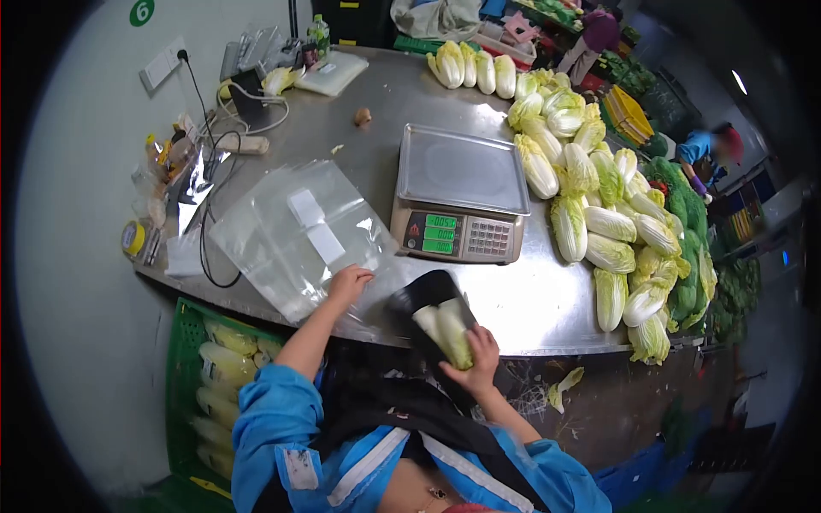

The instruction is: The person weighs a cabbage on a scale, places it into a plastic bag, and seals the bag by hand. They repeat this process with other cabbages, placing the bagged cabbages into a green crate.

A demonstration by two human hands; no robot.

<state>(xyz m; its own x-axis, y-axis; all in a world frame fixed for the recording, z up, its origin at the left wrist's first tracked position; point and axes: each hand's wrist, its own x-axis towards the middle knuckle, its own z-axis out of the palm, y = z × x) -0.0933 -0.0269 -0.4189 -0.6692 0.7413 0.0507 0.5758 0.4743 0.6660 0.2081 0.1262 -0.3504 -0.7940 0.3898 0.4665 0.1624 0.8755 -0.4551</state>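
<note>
My left hand [347, 285] is at the near edge of a pile of clear plastic bags [269, 231], with its fingers pinched together on the film. My right hand [475, 361] grips a dark, trough-like holder [434, 289] in front of my body. Two pale napa cabbages [446, 332] lie side by side inside it, and my thumb rests against their lower end. White labels or slips [318, 229] show on the bags. Just beyond both hands stands a digital scale [462, 192] with a bare metal pan and a lit green display.
Many napa cabbages [590, 197] are heaped along the table's right side. Below left, a green crate [178, 376] holds bagged cabbages. Cables [205, 231], a power strip [244, 145] and packaging clutter the left edge. Co-workers [710, 150] stand at the far right and back.
</note>
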